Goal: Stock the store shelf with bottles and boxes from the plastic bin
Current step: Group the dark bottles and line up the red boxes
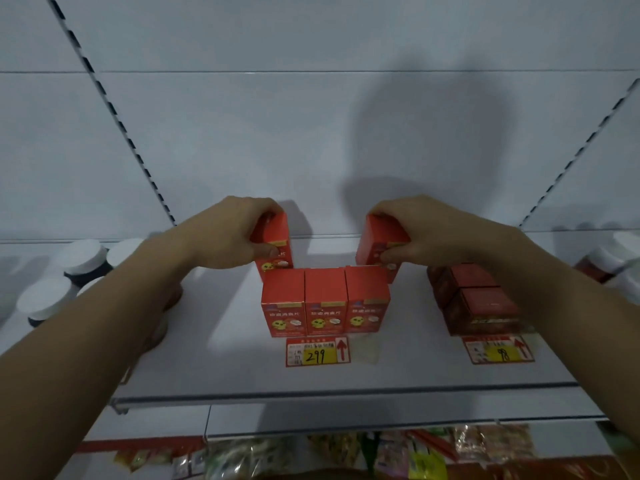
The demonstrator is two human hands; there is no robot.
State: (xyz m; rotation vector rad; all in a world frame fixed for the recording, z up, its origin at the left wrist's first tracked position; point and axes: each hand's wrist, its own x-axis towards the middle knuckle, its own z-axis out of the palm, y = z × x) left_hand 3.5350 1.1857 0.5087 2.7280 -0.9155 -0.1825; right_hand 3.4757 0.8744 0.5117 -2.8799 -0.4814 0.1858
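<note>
- Two small upright red cardboard boxes are in hand at the back of the white metal store shelf (242, 358): the left red cardboard box (273, 247) and the right red cardboard box (379, 249). Both sit behind a front row of three matching red boxes (325, 301), which stands side by side at the shelf edge above a red-and-yellow price tag (317, 351).
- Handling judgement: the cartons look light and stiff-walled, but thin card would dent under a hard squeeze. Printed faces appear smooth, so a grip across opposite sides near the top seems the sound place to hold. Tall and narrow, they are likely to tip if nudged.
- The right box leans slightly; the left stands nearly upright. Whether either base rests fully on the shelf cannot be told, as the front row hides the bottoms.
- The left hand (228, 233) grips the left box, fingers curled over the top and thumb pressed on the front face.
- The right hand (415, 233) grips the right box likewise, fingers over the top, thumb on the front.
- To the right, well apart, dark red flat boxes (478, 299) sit stacked above a second price tag (498, 349).
- White-capped dark bottles (83, 261) stand at the far left; more show at the far right edge.
- The plastic bin is not in view.
</note>
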